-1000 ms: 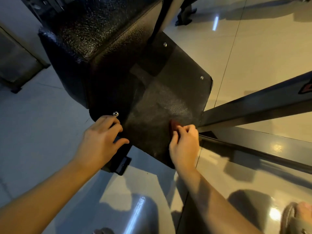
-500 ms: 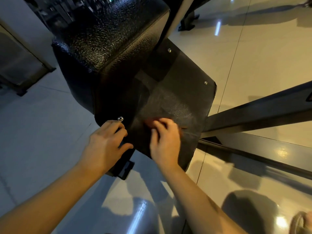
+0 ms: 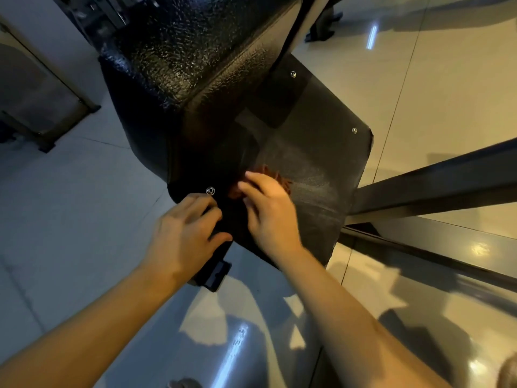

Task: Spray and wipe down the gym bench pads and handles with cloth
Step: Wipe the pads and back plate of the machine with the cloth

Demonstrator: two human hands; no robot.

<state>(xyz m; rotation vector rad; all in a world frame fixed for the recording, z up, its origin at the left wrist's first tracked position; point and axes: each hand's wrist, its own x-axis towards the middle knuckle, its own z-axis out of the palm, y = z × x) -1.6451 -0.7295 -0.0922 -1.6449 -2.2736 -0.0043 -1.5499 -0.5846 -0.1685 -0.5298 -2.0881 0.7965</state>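
A black textured bench pad rises at the top centre. Below it a flat dark plate with silver bolts juts out toward me. My right hand presses a reddish-brown cloth onto the plate's near left part; only the cloth's edge shows past my fingers. My left hand grips the plate's near left corner, fingers curled over the edge just below a bolt. No spray bottle is in view.
Dark metal frame beams run out to the right from the plate, a lower one near the glossy tiled floor. Another machine's base stands at the left. A black bracket hangs under the plate.
My right hand slid the cloth leftward across the plate, from its right near edge toward my left hand. The left hand kept its grip on the corner.
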